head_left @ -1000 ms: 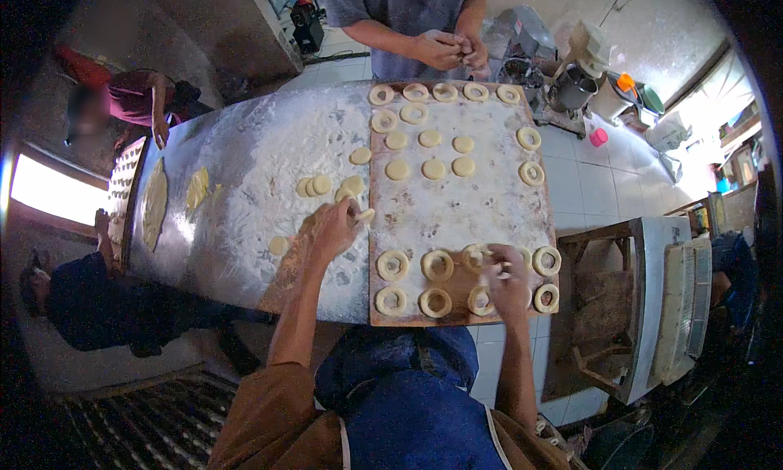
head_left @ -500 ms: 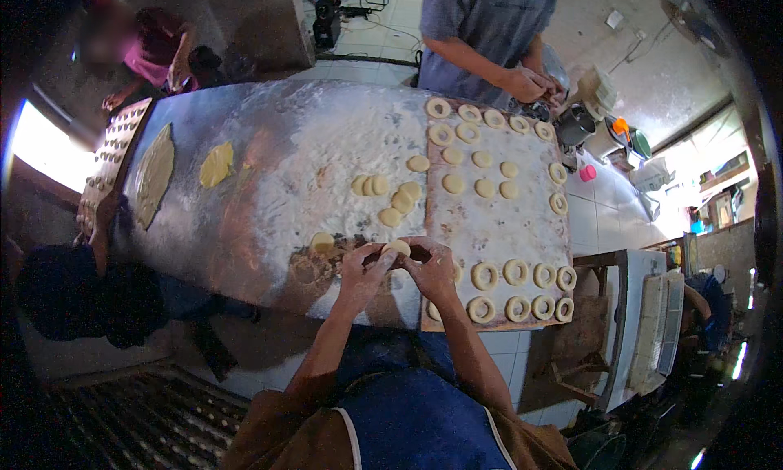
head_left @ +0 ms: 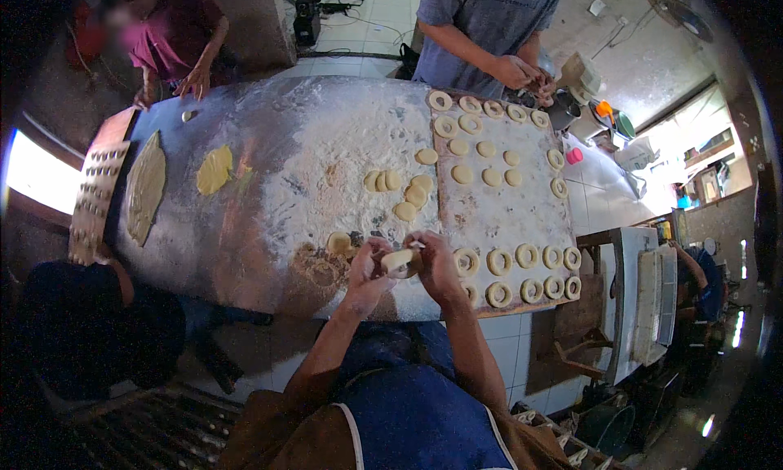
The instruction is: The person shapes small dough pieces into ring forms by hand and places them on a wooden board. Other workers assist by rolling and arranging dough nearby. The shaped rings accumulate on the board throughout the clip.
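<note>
Above the near edge of the floured table, both of my hands hold a pale dough ring (head_left: 397, 259) whose hole shows toward me. My left hand (head_left: 369, 273) grips its left side, and my right hand (head_left: 438, 268) curls around the right side, partly hiding it. Close beyond my left hand lies a flat dough disc (head_left: 338, 242), and farther up are several more discs (head_left: 416, 196), some overlapping. To the right of my hands is a floured board (head_left: 506, 215) bearing rows of dough rings (head_left: 490, 263) along its edges and several uncut-looking discs (head_left: 462, 175).
Across the table a person in a grey shirt (head_left: 485, 30) works with both hands. Another, in maroon (head_left: 175, 30), stands far left, and one in dark clothes (head_left: 90, 315) is near left. A long dough sheet (head_left: 147, 189), yellow lump (head_left: 214, 171) and filled tray (head_left: 99, 189) lie left.
The dough in my hands now shows an open hole and is tilted toward me. The person in maroon has moved closer to the table, and a small piece now lies near their hands.
</note>
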The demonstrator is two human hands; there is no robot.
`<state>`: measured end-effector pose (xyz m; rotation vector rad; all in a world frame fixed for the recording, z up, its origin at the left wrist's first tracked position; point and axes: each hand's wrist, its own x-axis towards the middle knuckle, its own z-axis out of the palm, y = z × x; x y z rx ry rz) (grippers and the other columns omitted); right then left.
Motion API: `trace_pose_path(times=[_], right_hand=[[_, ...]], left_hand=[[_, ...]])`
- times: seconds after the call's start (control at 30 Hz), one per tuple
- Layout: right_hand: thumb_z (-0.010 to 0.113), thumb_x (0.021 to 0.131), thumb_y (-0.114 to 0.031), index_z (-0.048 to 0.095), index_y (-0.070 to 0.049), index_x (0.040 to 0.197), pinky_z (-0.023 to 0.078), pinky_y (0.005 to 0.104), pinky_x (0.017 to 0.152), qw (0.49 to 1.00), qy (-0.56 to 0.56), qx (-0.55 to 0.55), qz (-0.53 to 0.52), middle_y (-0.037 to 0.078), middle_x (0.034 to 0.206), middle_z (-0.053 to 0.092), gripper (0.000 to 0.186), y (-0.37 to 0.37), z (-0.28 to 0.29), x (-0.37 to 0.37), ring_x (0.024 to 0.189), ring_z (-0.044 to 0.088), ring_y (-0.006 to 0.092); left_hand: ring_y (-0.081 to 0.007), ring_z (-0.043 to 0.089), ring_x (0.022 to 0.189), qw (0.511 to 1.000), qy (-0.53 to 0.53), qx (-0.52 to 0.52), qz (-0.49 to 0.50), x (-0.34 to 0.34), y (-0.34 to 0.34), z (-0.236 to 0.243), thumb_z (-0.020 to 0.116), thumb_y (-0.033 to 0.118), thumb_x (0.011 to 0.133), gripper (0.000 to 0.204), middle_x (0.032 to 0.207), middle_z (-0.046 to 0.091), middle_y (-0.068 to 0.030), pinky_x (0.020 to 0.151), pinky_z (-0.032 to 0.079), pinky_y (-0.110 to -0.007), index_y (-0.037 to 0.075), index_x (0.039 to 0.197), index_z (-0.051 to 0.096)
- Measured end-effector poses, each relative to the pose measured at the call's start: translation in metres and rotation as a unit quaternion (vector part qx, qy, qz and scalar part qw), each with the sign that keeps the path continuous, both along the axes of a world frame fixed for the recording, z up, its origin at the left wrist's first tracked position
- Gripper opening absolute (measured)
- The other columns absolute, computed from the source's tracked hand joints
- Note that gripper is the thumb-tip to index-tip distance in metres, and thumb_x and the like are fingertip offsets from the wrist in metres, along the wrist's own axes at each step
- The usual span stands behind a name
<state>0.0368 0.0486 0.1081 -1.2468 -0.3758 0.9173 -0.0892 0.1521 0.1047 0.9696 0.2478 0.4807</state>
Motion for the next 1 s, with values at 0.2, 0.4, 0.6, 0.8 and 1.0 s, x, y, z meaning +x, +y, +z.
trace_pose_path(times=[0.2,0.4,0.6,0.8,1.0], right_hand=[[0.033,0.099,-0.034,0.06,0.002,0.075,0.043,0.0326,0.056,0.999,-0.036,-0.012,-0.006,0.015,0.076,0.063,0.051,-0.008,-0.001,-0.008,0.063,0.056,0.0193],[0.031,0.101,-0.047,0.062,0.007,0.092,0.047,0.0346,0.063,0.975,-0.146,-0.165,-0.011,0.008,0.07,0.06,0.063,0.012,0.059,-0.021,0.064,0.055,0.0182],[0.036,0.101,-0.044,0.05,0.009,0.107,0.048,0.0299,0.064,0.968,-0.152,-0.171,-0.106,0.01,0.075,0.056,0.055,-0.007,0.005,-0.011,0.072,0.055,0.0177],[0.037,0.101,-0.042,0.057,0.005,0.085,0.048,0.03,0.061,0.961,-0.196,-0.157,-0.115,0.009,0.074,0.056,0.054,-0.027,-0.01,0.008,0.068,0.054,0.0151],[0.037,0.101,-0.043,0.06,0.005,0.083,0.045,0.0288,0.059,0.969,-0.216,-0.096,-0.075,0.008,0.071,0.058,0.057,-0.057,-0.007,0.034,0.062,0.052,0.0136]], left_hand=[[-0.0104,0.048,0.078,0.997,0.042,-0.039,0.06,0.018,-0.011,0.01,0.052,0.019,0.084,0.024,0.09,0.045,-0.0022,0.068,0.042,-0.026,0.007,0.102,0.042],[-0.0128,0.046,0.068,0.962,0.136,-0.164,0.169,0.045,-0.022,-0.02,0.042,0.031,0.095,0.029,0.077,0.044,-0.0008,0.063,0.041,-0.03,0.008,0.079,0.045],[-0.0156,0.047,0.066,0.939,0.227,0.202,0.159,0.062,-0.031,-0.021,0.039,0.041,0.098,0.038,0.07,0.044,0.0015,0.062,0.04,-0.033,0.01,0.077,0.046],[-0.0172,0.044,0.059,0.965,0.143,-0.167,0.143,0.087,-0.045,-0.021,0.033,0.044,0.1,0.047,0.064,0.037,-0.0049,0.058,0.039,-0.036,0.004,0.077,0.043],[-0.0137,0.054,0.067,0.975,0.088,-0.169,0.112,0.1,-0.067,-0.018,0.039,0.041,0.1,0.041,0.068,0.051,-0.0039,0.064,0.045,-0.033,0.005,0.085,0.053]])
